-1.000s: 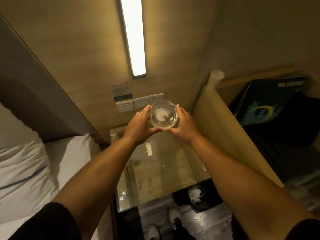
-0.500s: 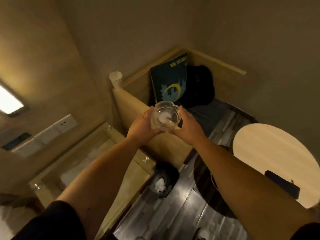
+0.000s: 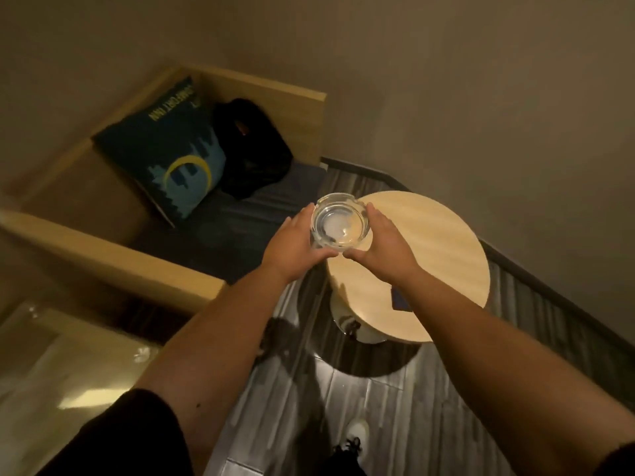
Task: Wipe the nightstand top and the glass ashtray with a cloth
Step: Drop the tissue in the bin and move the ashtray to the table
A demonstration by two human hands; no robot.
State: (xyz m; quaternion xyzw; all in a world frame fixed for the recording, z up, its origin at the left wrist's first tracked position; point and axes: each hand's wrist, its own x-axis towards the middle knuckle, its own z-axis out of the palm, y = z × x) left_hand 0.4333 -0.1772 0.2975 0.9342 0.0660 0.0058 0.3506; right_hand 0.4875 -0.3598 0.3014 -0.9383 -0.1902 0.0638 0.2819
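Note:
A round clear glass ashtray (image 3: 340,224) is held up between both hands, above the near-left edge of a round wooden table. My left hand (image 3: 292,247) grips its left side and my right hand (image 3: 383,243) grips its right side. Something pale shows through the ashtray's bottom. The glass-topped nightstand (image 3: 62,365) lies at the lower left, partly out of view. No cloth is visible.
The round wooden table (image 3: 433,255) carries a dark flat object (image 3: 400,298) near my right forearm. A wooden bench with a blue cushion (image 3: 171,156) and a black bag (image 3: 252,149) stands at the left. Dark striped floor (image 3: 378,407) and a white shoe (image 3: 357,432) are below.
The view has swung right from the nightstand to the round table. Both hands have carried the ashtray along, and it is now over the table's edge.

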